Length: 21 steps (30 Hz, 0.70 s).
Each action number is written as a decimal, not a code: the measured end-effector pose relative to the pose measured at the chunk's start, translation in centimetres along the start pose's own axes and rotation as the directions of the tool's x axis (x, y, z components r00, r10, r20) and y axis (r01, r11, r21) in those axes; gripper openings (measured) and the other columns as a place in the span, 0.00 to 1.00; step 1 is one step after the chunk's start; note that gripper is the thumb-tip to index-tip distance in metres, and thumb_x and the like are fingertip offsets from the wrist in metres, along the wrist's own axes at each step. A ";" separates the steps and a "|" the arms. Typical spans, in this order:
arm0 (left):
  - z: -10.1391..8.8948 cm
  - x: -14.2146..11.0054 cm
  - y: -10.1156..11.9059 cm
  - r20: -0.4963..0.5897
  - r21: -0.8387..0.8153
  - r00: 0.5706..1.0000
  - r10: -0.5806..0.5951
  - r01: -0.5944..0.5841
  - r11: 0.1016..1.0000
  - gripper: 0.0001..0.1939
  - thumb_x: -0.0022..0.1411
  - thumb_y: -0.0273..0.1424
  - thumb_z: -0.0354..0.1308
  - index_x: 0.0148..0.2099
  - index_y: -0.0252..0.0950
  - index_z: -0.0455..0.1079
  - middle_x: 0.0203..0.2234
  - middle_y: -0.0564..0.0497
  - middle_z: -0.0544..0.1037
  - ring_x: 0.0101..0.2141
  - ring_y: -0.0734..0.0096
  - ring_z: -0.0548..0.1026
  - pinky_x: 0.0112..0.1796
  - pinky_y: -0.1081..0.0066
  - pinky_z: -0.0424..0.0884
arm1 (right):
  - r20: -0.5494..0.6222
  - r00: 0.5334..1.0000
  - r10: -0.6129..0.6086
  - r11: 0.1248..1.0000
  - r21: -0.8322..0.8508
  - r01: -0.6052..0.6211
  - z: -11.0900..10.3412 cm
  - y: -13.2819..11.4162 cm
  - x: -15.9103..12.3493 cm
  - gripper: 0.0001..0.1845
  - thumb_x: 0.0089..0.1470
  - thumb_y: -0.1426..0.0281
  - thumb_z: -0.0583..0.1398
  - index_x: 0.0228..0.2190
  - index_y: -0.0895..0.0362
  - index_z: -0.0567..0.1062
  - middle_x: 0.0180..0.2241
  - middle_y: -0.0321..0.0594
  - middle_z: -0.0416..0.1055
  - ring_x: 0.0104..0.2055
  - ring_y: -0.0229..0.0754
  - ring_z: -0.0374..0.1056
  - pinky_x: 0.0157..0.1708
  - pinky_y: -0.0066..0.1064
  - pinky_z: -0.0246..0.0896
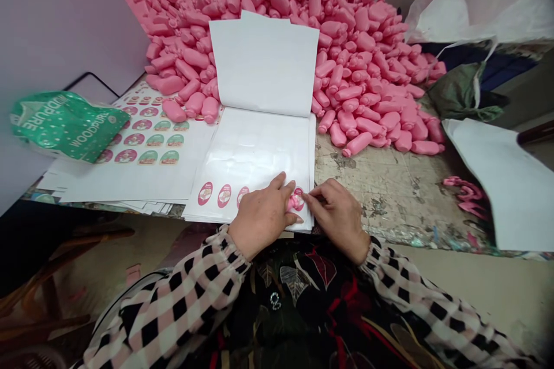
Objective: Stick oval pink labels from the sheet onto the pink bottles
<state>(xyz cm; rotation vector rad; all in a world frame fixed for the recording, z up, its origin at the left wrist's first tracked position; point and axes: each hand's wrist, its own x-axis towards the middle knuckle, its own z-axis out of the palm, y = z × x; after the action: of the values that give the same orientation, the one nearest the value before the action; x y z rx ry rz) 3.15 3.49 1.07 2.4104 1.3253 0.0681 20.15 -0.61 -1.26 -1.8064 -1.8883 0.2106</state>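
Note:
My left hand (263, 216) is closed around a small pink bottle (294, 203), held low over the near edge of a white sticker sheet (251, 155). My right hand (340, 213) pinches at an oval sticker (298, 193) right beside the bottle, fingertips together. Three oval pink stickers (223, 195) remain in a row on the sheet to the left of my hands. The sheet's backing page (264, 63) is folded up behind it.
A large heap of pink bottles (329, 29) fills the back of the worn table (389, 190). Another sticker sheet (149, 138) with several pink and green labels lies left, under a green bag (64, 124). White paper (502, 179) and pink pieces (465, 193) lie right.

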 end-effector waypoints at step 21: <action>-0.9 -1.6 0.5 0.249 -0.905 0.948 -0.198 0.155 -0.397 0.27 0.61 0.53 0.45 0.46 0.36 0.68 0.35 0.48 0.73 0.29 0.76 0.70 0.28 0.76 0.67 | 0.142 0.971 0.191 0.642 0.731 -0.233 -2.0 -3.2 0.4 0.11 0.49 0.62 0.63 0.25 0.56 0.72 0.25 0.34 0.68 0.28 0.36 0.61 0.27 0.29 0.57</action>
<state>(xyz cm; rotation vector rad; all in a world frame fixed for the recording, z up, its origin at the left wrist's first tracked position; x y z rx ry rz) 2.48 2.21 2.30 0.5059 0.8128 0.8145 18.25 -1.05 1.99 -1.4118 -1.2891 0.9786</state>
